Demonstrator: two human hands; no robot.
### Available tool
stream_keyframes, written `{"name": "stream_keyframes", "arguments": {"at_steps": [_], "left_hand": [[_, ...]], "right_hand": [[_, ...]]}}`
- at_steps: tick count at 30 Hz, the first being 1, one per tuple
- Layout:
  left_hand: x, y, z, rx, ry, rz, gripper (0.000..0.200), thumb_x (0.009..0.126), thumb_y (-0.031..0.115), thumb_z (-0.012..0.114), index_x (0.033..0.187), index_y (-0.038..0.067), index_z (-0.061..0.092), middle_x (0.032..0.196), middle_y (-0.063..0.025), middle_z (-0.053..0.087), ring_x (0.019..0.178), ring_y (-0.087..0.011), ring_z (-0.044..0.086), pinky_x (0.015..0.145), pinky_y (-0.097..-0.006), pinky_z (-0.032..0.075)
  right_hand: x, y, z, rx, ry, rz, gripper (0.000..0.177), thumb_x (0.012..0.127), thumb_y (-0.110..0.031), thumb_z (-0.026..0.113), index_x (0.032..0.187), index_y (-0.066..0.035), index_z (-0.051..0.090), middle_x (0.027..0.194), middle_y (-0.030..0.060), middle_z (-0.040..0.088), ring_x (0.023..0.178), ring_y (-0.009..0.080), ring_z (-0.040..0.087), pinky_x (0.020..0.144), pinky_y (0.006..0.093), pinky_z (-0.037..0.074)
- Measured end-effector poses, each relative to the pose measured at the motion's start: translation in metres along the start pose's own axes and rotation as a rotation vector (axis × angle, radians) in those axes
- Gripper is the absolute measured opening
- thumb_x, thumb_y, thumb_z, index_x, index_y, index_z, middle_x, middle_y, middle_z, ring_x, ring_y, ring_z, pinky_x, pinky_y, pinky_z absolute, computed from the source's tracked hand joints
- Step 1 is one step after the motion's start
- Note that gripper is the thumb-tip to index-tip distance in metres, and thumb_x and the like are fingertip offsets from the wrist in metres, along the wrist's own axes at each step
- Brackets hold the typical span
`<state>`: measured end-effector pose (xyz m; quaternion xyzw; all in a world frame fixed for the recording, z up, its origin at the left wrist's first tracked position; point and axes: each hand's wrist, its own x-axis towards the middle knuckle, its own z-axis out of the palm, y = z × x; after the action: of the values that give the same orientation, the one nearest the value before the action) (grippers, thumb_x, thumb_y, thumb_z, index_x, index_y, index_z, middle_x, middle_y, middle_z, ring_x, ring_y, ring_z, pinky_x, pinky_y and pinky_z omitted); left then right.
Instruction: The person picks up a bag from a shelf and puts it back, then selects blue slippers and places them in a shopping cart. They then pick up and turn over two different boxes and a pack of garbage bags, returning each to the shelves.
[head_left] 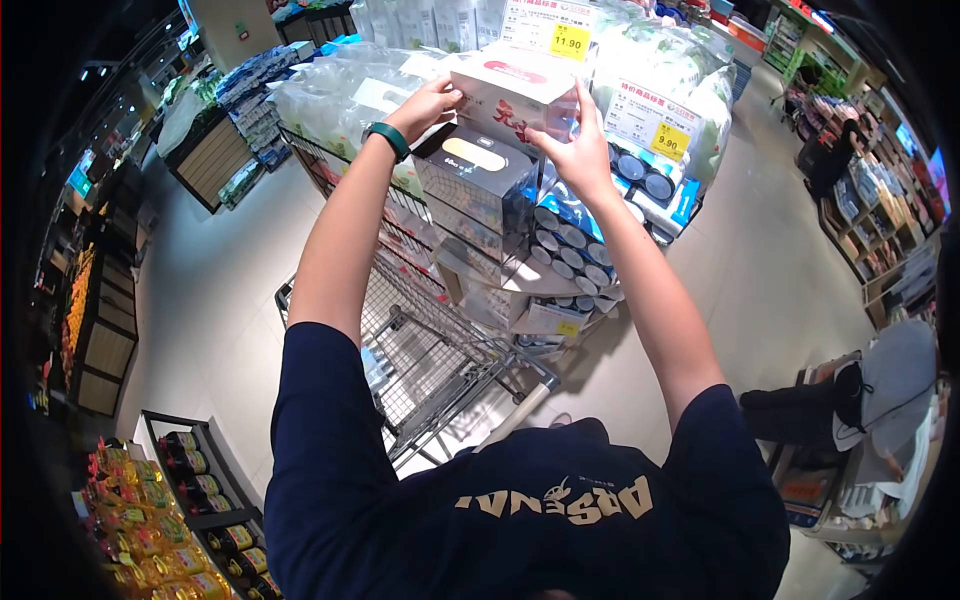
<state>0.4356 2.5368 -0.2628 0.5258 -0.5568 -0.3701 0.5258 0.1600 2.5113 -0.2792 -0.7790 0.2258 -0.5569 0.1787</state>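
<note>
Both my hands hold a white box with red lettering (513,98) at the top middle. My left hand (427,110), below a dark green wristband, grips the box's left end. My right hand (577,145) has its fingers on the right end and its thumb on the front face. Directly below the held box, dark boxes (470,165) are stacked on a display shelf. Packs of round-ended cans or tubes (572,240) lie to the right of that stack. Price signs with yellow labels (652,125) stand behind and beside my right hand.
A wire shopping cart (400,370) stands below the display, close in front of my body. Clear plastic bags (330,100) fill the rack behind. A person in a light top (890,390) is at the right. Bottles (150,520) stand on shelves at the lower left.
</note>
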Motion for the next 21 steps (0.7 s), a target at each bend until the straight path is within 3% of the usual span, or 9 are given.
{"name": "stream_keyframes", "arguments": {"at_steps": [1,2,4,7,10,12,14,17,21], "left_hand": [[-0.004,0.002,0.002,0.050,0.058,0.028,0.041,0.101,0.019,0.050,0.141,0.013,0.045,0.121,-0.0004,0.059,0.110,-0.0117,0.056,0.094,-0.0294,0.045],[-0.009,0.003,0.007,0.010,0.177,0.087,0.042,0.099,0.019,0.051,0.139,0.005,0.045,0.134,-0.0106,0.055,0.127,-0.0231,0.049,0.106,-0.0380,0.039],[-0.022,0.004,0.006,0.113,0.329,0.390,0.040,0.098,0.011,0.050,0.136,-0.001,0.047,0.137,-0.0143,0.054,0.129,-0.0249,0.050,0.107,-0.0365,0.039],[-0.098,0.012,0.018,0.028,0.412,0.758,0.036,0.096,0.000,0.046,0.131,-0.004,0.050,0.130,-0.0152,0.058,0.121,-0.0228,0.057,0.104,-0.0325,0.043],[-0.211,-0.020,0.037,0.059,0.447,0.700,0.034,0.098,0.004,0.048,0.131,-0.003,0.051,0.128,-0.0145,0.060,0.119,-0.0230,0.058,0.102,-0.0349,0.045],[-0.288,-0.078,0.053,0.067,0.476,0.451,0.032,0.098,0.005,0.048,0.129,-0.002,0.052,0.126,-0.0136,0.061,0.115,-0.0217,0.059,0.099,-0.0347,0.047],[-0.361,-0.141,0.070,0.239,0.475,0.038,0.034,0.096,0.008,0.053,0.128,-0.002,0.053,0.123,-0.0151,0.062,0.112,-0.0237,0.060,0.098,-0.0353,0.047],[-0.467,-0.224,0.108,0.528,0.321,-0.239,0.048,0.086,0.020,0.064,0.129,0.001,0.055,0.122,-0.0197,0.062,0.114,-0.0336,0.059,0.100,-0.0400,0.046],[-0.530,-0.245,0.144,0.656,0.143,-0.673,0.061,0.079,0.039,0.071,0.128,0.006,0.060,0.121,-0.0187,0.064,0.112,-0.0335,0.061,0.095,-0.0411,0.050]], "right_hand": [[-0.002,-0.005,0.001,-0.068,0.074,-0.043,0.094,0.073,-0.030,0.084,0.148,-0.006,0.033,0.136,0.0203,0.045,0.124,0.0320,0.049,0.099,0.0413,0.046],[-0.006,-0.009,-0.001,-0.071,0.077,-0.038,0.094,0.073,-0.030,0.084,0.148,-0.006,0.033,0.136,0.0203,0.045,0.124,0.0320,0.049,0.099,0.0413,0.046],[-0.020,-0.023,-0.008,-0.020,0.209,-0.035,0.089,0.073,-0.025,0.082,0.145,-0.004,0.034,0.133,0.0212,0.044,0.122,0.0342,0.048,0.103,0.0425,0.042],[-0.064,-0.058,-0.020,0.233,0.274,-0.138,0.056,0.085,-0.008,0.069,0.134,-0.002,0.044,0.126,0.0163,0.051,0.115,0.0241,0.053,0.092,0.0341,0.048],[-0.146,-0.065,-0.014,0.438,0.096,-0.135,0.031,0.087,0.001,0.062,0.118,0.001,0.055,0.105,0.0124,0.063,0.094,0.0187,0.063,0.082,0.0281,0.051],[-0.201,-0.077,-0.008,0.252,-0.279,0.050,0.020,0.088,-0.001,0.062,0.107,0.001,0.062,0.088,0.0106,0.066,0.081,0.0155,0.065,0.074,0.0263,0.051],[-0.244,-0.073,0.013,0.257,-0.733,0.267,0.027,0.088,-0.008,0.062,0.113,0.000,0.060,0.098,0.0132,0.066,0.091,0.0223,0.066,0.082,0.0308,0.051],[-0.317,-0.039,0.054,0.062,-1.139,0.093,0.051,0.079,-0.021,0.069,0.126,-0.004,0.055,0.127,0.0178,0.055,0.123,0.0347,0.050,0.105,0.0418,0.040],[-0.369,-0.023,0.088,-0.219,-1.306,-0.168,0.052,0.075,-0.018,0.072,0.124,-0.010,0.058,0.122,0.0139,0.056,0.124,0.0375,0.046,0.110,0.0567,0.030]]}}
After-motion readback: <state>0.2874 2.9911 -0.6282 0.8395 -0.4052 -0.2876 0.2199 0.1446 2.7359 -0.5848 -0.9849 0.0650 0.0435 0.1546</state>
